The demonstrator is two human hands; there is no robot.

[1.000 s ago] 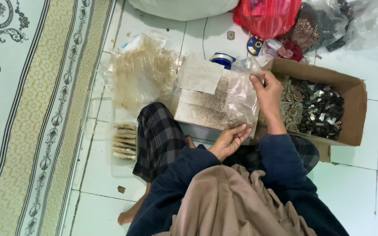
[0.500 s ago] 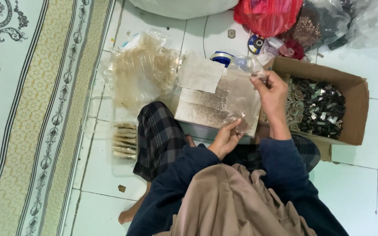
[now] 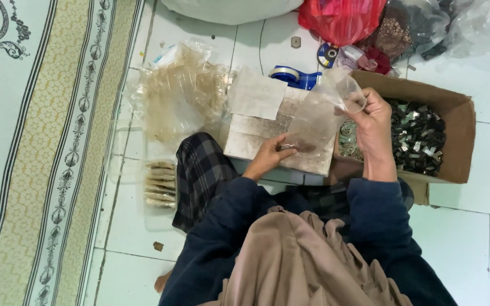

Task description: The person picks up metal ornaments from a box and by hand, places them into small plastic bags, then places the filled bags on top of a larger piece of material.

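I sit on a tiled floor with a flat pale slab (image 3: 267, 136) on my lap. My right hand (image 3: 372, 122) pinches the open top of a small clear plastic bag (image 3: 321, 116) and holds it up over the slab. My left hand (image 3: 270, 154) grips the bag's lower end, where a few small items show through the plastic. To the right, an open cardboard box (image 3: 455, 105) holds several small shiny metal pieces (image 3: 421, 136).
A heap of clear plastic bags (image 3: 180, 93) lies to the left, with a stack of filled packets (image 3: 161, 184) near my knee. A blue tape dispenser (image 3: 293, 76), a red plastic bag (image 3: 341, 20) and other bags sit at the top. A patterned mat (image 3: 41, 141) covers the left.
My left hand rose from my lap to the bag's lower end. My right hand shifted right and lifted the bag's open top.
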